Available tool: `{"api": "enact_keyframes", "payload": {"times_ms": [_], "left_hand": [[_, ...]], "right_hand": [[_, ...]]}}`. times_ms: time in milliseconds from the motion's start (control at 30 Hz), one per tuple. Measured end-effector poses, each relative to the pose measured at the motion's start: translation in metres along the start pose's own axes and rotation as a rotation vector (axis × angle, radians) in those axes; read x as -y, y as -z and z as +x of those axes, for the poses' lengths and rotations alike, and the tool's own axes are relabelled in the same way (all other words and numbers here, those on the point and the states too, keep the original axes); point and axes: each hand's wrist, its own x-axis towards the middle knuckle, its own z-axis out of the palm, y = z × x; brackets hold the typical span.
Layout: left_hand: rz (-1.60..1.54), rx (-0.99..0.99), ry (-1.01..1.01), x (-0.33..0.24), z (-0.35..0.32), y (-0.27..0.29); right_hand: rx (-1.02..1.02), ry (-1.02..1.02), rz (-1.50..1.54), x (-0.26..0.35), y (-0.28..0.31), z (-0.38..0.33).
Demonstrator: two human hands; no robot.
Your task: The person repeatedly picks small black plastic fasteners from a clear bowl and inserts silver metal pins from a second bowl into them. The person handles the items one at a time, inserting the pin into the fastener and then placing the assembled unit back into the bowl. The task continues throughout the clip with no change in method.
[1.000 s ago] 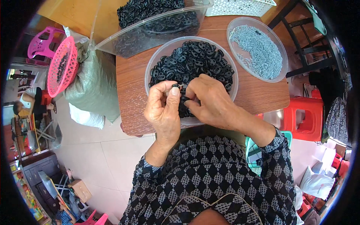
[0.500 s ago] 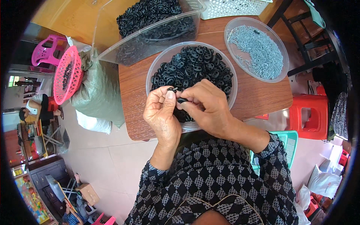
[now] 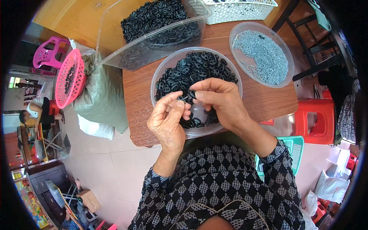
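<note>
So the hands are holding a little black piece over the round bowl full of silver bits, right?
Not quite. In the head view both hands, left hand and right hand, pinch the little black piece over the round bowl full of black rings. The bowl of silver bits sits off to the right, untouched.

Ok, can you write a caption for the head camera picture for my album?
Left hand and right hand pinch a small black part above a clear bowl.

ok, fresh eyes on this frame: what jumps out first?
Both hands meet at centre frame: the left hand and right hand pinch a small black ring part between the fingertips. Under them sits a round clear bowl of the same black parts, with a bowl of small grey metal pieces at upper right.
</note>
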Motion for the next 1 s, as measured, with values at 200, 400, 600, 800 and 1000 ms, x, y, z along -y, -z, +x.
{"api": "enact_keyframes", "payload": {"times_ms": [200,400,600,800,1000], "left_hand": [[-0.010,0.022,0.048,-0.0038,-0.0039,-0.0021],[0.015,0.036,0.034,-0.0040,-0.0049,-0.0028],[0.055,0.032,0.022,-0.0019,-0.0048,-0.0044],[0.070,0.039,-0.006,0.0009,-0.0040,-0.0028],[0.094,0.044,-0.029,0.0028,-0.0030,-0.0020]], "right_hand": [[0.020,-0.170,0.111,0.0064,0.0013,0.0028],[0.028,-0.229,0.144,0.0061,0.0038,0.0062],[0.049,-0.160,0.055,0.0041,0.0029,0.0052],[0.054,-0.076,0.002,-0.0005,0.0029,0.0050],[0.019,0.033,-0.089,-0.0024,-0.0003,0.0051]]}}
